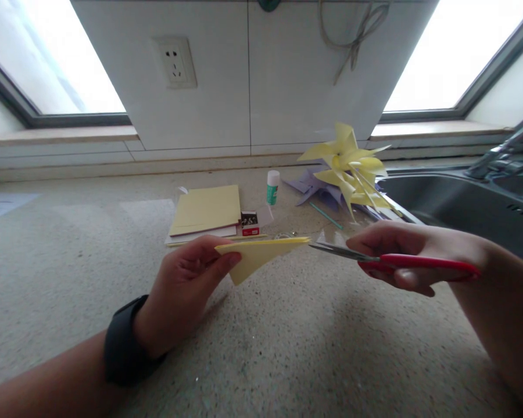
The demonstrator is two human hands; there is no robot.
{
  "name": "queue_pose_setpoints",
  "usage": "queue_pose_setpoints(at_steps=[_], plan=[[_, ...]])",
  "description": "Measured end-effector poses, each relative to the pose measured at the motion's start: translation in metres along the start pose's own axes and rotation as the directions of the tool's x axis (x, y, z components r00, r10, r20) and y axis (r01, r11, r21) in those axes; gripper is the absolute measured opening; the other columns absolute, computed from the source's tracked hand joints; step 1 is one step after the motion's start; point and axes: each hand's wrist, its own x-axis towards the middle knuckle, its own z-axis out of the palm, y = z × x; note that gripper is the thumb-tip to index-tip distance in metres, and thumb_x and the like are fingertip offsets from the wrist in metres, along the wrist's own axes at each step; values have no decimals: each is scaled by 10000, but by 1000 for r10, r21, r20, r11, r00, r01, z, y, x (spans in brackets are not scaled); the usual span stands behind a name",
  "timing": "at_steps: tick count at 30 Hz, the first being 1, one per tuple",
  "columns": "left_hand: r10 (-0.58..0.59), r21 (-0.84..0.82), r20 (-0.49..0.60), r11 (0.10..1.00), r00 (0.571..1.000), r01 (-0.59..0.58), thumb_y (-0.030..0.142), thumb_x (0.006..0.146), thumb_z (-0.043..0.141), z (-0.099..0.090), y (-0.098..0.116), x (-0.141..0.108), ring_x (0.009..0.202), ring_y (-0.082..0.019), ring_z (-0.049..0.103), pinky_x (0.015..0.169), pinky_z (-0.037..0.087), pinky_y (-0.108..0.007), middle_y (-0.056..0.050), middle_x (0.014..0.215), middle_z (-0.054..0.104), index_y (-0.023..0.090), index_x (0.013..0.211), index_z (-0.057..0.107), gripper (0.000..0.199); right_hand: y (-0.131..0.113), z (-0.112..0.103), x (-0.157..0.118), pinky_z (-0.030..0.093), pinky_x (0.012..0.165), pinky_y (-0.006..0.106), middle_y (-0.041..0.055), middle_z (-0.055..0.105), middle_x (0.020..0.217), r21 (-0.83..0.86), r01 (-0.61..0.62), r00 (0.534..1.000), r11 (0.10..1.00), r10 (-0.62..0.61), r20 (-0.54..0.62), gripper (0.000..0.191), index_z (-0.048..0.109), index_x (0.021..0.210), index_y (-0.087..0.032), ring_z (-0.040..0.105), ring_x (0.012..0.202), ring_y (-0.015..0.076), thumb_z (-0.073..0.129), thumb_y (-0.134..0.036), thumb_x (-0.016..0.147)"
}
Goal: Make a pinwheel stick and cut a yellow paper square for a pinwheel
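Note:
My left hand (196, 278) pinches a folded piece of yellow paper (261, 255) between thumb and fingers, holding it above the counter. The paper is a triangle whose narrow tip points right. My right hand (401, 249) is closed around the red handles of a pair of scissors (418, 264). Their blades point left, nearly shut, with the tips close to the narrow end of the paper; whether they touch it I cannot tell.
On the speckled counter (261, 360) lie a stack of yellow paper (207, 209), a small red box (250, 223) of metal pieces, a glue stick (272, 187) and a green stick (325, 215). Yellow and purple pinwheels (346, 162) lie beside the sink (453, 203). A wall socket (174, 62) is behind.

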Motion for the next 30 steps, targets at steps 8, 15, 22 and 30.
queue_pose_setpoints(at_steps=[8,15,22,30], plan=[[-9,34,11,999,1000,9,243,873,722,0,-2,-1,813,-137,741,709,618,-215,1,926,792,232,908,743,42,0,3,4,401,384,92,-62,512,656,0,19,1000,1000,-19,18,356,524,803,-153,446,448,16,768,-412,795],[-12,50,19,999,1000,11,235,867,729,0,-1,-2,880,-152,742,762,627,-247,5,985,785,246,917,740,52,0,6,4,377,369,82,-62,525,660,22,47,999,999,-47,10,326,535,800,-156,429,434,7,783,-368,784],[-65,64,2,996,998,64,281,870,720,-3,-5,-1,780,-158,722,646,606,-243,-25,912,778,205,907,721,84,-3,8,4,378,389,68,-81,492,641,17,50,999,999,-50,13,331,529,812,-159,410,434,-2,750,-405,822],[-80,10,8,997,997,80,244,857,741,-2,-4,-2,724,-117,696,619,571,-191,-5,863,771,208,902,737,58,-2,7,6,382,374,93,-75,493,622,24,60,998,998,-61,17,337,541,824,-156,430,423,13,750,-420,827]])
